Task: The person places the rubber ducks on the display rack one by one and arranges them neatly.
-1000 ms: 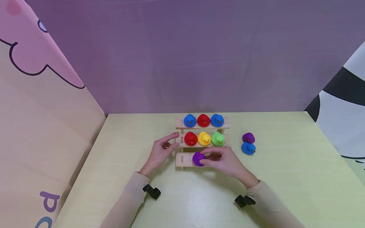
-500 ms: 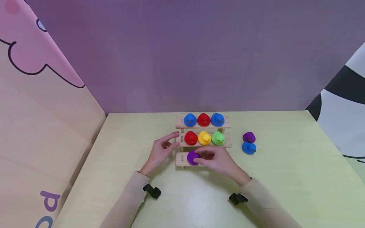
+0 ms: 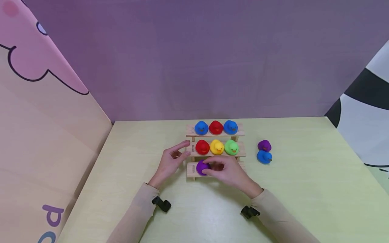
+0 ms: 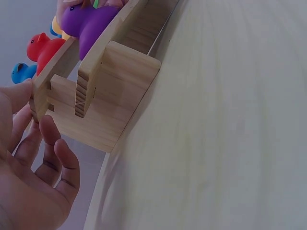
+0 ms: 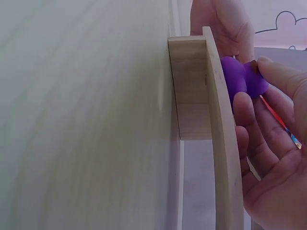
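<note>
A three-tier wooden rack (image 3: 190,170) stands on the table. My right hand (image 3: 229,172) holds a purple rubber duck (image 3: 202,167) between thumb and fingers at the left part of the lowest tier; the right wrist view shows this duck (image 5: 235,76) against the board. My left hand (image 3: 171,162) pinches the left end of the middle tier, thumb on one face and fingers on the other in the left wrist view. That tier bears a red duck (image 3: 202,147), a yellow duck (image 3: 217,147) and a green duck (image 3: 231,147).
On the top tier sit a blue duck (image 3: 201,128), a red duck (image 3: 216,127) and another blue duck (image 3: 230,127). Right of the rack, a purple duck (image 3: 264,145) and a blue duck (image 3: 264,157) lie close together. A purple wall panel (image 3: 212,60) borders the table's back.
My right hand has moved left along the lowest tier with the purple duck, toward its left end. The left hand keeps its hold on the middle tier.
</note>
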Tool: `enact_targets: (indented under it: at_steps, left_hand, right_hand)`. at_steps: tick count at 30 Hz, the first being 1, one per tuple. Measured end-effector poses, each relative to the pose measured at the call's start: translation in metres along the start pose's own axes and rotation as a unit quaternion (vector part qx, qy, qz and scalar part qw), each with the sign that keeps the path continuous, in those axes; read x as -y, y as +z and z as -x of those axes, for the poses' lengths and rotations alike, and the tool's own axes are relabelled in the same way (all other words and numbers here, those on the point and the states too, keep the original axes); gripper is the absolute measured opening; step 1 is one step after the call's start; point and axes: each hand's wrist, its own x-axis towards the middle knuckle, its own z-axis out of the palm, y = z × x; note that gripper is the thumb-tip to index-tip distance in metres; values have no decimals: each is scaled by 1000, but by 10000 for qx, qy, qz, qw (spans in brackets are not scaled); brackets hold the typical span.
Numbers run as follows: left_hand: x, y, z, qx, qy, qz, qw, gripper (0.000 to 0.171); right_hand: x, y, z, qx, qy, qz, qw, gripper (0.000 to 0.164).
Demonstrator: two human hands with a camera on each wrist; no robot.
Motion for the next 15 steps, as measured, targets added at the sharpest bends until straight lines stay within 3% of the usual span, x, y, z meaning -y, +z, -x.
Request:
enact_targets:
  at_steps: [15]
  left_hand:
    - [2,0,-1,-10,6,76,10000,40]
  right_hand:
    - [3,-1,2,-54,-158,71,9998,29]
